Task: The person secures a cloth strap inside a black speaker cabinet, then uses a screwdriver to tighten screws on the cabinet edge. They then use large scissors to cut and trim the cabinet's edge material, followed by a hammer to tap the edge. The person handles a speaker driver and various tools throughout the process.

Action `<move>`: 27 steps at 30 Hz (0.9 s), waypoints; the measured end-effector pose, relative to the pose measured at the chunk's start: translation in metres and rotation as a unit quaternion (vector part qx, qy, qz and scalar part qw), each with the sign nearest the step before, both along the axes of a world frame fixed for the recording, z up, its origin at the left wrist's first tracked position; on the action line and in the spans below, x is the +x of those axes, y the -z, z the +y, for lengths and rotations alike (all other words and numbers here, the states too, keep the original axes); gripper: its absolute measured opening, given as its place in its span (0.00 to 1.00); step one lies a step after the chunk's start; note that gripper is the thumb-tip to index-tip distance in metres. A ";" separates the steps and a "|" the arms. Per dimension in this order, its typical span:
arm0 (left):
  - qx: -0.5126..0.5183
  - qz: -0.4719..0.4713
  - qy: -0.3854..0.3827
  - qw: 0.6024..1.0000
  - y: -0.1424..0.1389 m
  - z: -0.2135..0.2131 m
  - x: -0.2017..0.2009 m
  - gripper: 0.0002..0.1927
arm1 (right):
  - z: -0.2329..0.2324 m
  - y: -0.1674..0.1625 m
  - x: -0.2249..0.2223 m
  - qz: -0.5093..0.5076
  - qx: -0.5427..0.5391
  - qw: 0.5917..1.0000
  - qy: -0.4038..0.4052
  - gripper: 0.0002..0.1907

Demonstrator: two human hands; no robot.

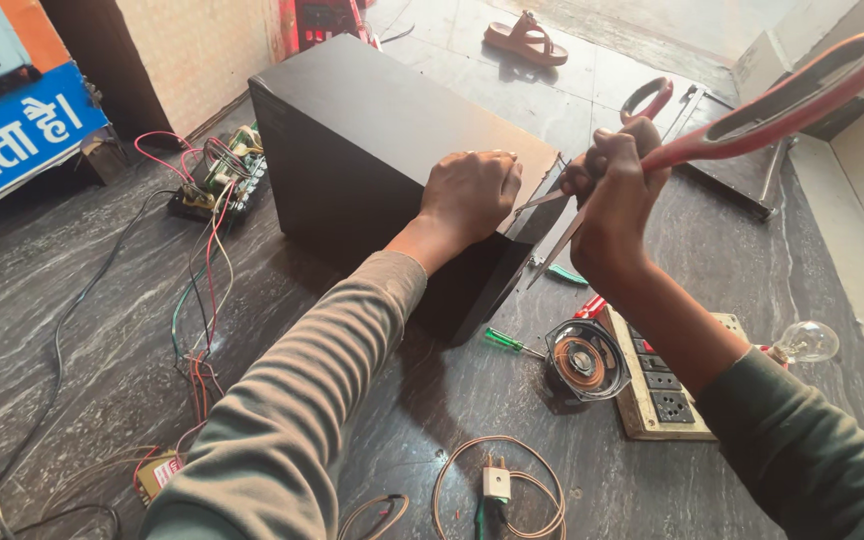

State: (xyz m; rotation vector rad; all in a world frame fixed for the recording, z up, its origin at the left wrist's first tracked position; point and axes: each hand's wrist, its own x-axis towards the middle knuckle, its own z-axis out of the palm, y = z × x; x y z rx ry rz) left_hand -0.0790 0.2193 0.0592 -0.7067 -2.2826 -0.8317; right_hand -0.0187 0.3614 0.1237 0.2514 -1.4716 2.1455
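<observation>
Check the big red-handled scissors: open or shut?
Open. The right hand grips one handle of the scissors; the other handle sits apart, and the blades spread at the black box edge.

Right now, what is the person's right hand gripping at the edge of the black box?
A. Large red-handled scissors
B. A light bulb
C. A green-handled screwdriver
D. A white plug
A: the right hand grips large red-handled scissors, blades angled down at the edge of the black box, while the left hand presses on its top.

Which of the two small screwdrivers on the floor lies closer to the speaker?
The green-handled screwdriver, just left of the round speaker. The teal-handled one lies farther up, below the scissors tips, near the black box.
</observation>
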 end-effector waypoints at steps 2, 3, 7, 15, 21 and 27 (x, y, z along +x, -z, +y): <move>-0.007 -0.015 -0.007 1.000 -0.003 0.001 -0.001 0.18 | -0.001 -0.003 -0.001 0.014 0.031 0.999 0.014 0.14; -0.017 -0.020 -0.019 0.999 -0.005 0.003 -0.003 0.19 | -0.002 -0.003 -0.002 0.021 0.046 0.999 0.019 0.14; -0.029 -0.032 -0.058 0.997 -0.006 0.023 -0.012 0.21 | 0.004 -0.001 -0.001 0.058 0.082 0.995 0.025 0.12; 0.028 0.019 -0.076 0.996 0.007 0.045 -0.030 0.21 | 0.011 0.016 0.005 0.102 0.098 0.990 -0.014 0.10; 0.029 0.021 -0.062 0.997 0.009 0.043 -0.032 0.19 | -0.002 0.046 0.020 0.142 0.146 0.979 0.014 0.12; 0.018 -0.009 -0.064 0.998 0.014 0.045 -0.036 0.19 | -0.016 0.069 0.042 0.141 0.242 0.957 0.081 0.10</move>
